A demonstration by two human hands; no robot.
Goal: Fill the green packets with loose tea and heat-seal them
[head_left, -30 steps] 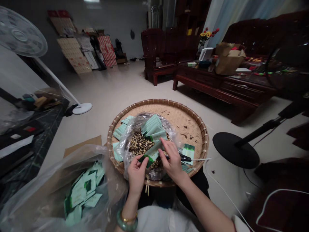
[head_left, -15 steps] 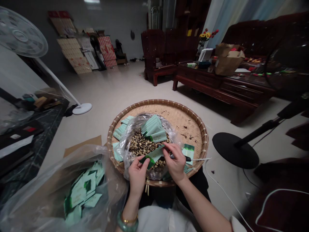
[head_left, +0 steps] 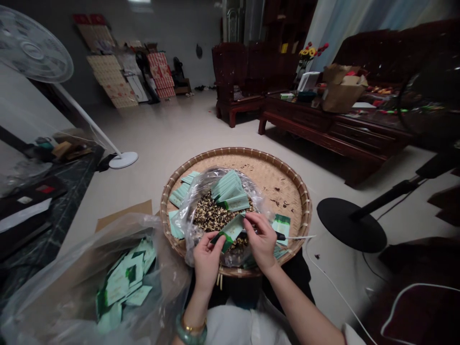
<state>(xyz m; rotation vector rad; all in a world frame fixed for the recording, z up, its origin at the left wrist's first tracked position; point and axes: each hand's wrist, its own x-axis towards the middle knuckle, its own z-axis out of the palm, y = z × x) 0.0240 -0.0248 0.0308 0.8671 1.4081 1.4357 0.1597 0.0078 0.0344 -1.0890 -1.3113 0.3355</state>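
Between my two hands is a small mint-and-dark-green packet (head_left: 231,231), tilted and slightly bowed. My left hand (head_left: 208,254) pinches its lower left end. The fingertips of my right hand (head_left: 261,239) hold its upper right end. Lying across my right palm is a black-handled tool (head_left: 280,236) with a white cord; its tip is mostly hidden. Below the packet, a clear plastic bag (head_left: 185,211) opens around a dark and pale-yellow loose dry mix (head_left: 212,215). A fanned stack of similar packets (head_left: 230,189) rests on the mix.
The round woven bamboo tray (head_left: 287,184) carries the bag, more flat packets (head_left: 179,195) at its left and others (head_left: 281,227) at its right. A large clear bag (head_left: 75,268) of packets stands at lower left. A black fan base (head_left: 350,224) and a white cord (head_left: 334,278) lie right.
The packet's two ends have come slightly closer and it bows a little more. Both hands keep their hold, and the view has shifted slightly.
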